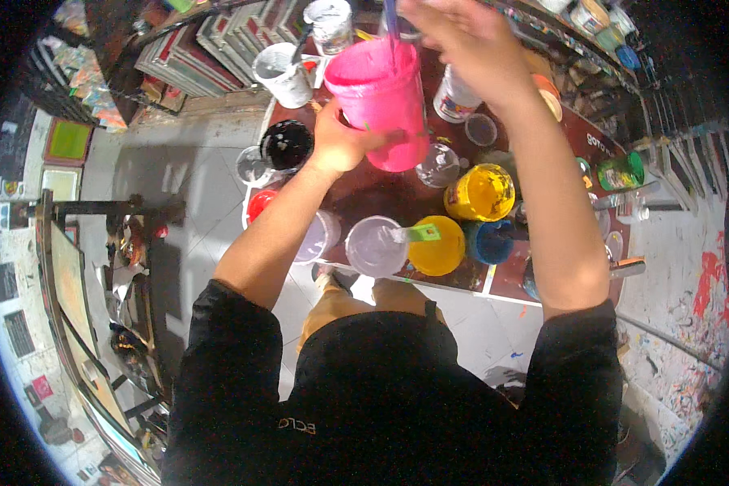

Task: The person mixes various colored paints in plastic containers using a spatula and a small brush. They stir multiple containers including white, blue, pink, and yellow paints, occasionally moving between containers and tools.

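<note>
My left hand point(344, 142) grips the side of a large pink plastic cup point(381, 101) filled with pink paint, held above a dark red table point(381, 194). My right hand point(462, 36) is raised over the cup's rim, fingers closed on a thin purple stick point(392, 24) that dips into the paint. Below the cup stand tubs of yellow paint point(482, 193), orange-yellow paint point(439, 247), blue paint point(490, 241) and a pale lilac cup point(374, 245).
A black paint cup point(286, 144), a red one point(261, 204) and white cups point(283, 74) crowd the table's left. A green jar point(620, 172) lies at the right. Stacked canvases point(219, 49) lean behind. An easel point(73, 283) stands at left; the floor point(688, 324) is paint-splattered.
</note>
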The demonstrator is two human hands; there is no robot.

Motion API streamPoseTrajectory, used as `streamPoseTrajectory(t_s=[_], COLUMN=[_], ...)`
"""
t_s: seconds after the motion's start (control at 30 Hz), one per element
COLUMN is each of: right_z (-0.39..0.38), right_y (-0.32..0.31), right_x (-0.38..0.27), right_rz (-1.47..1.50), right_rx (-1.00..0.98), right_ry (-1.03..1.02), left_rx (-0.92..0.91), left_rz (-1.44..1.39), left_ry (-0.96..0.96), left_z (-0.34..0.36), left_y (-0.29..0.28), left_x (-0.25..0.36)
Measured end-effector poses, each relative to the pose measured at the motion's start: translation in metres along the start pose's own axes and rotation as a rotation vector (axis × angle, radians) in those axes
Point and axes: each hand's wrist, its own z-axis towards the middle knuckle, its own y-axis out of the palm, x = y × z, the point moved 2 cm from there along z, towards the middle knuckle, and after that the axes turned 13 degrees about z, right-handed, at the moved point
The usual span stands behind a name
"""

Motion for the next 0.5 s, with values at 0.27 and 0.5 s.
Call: streamPoseTrajectory(t_s=[0.27, 0.5], right_z=[-0.091, -0.155], right_y=[0.079, 0.168], right_x=[-0.026, -0.014], right_rz=[0.163, 0.777], right_rx=[-0.277, -0.212], right_ry=[-0.061, -0.071], left_rx=[0.031, 0.156], left_rz=[-0.086, 0.216], left_ry=[0.043, 0.196], left_z=[-0.065, -0.162], left_y=[-0.092, -0.138], left_x=[0.106, 0.120])
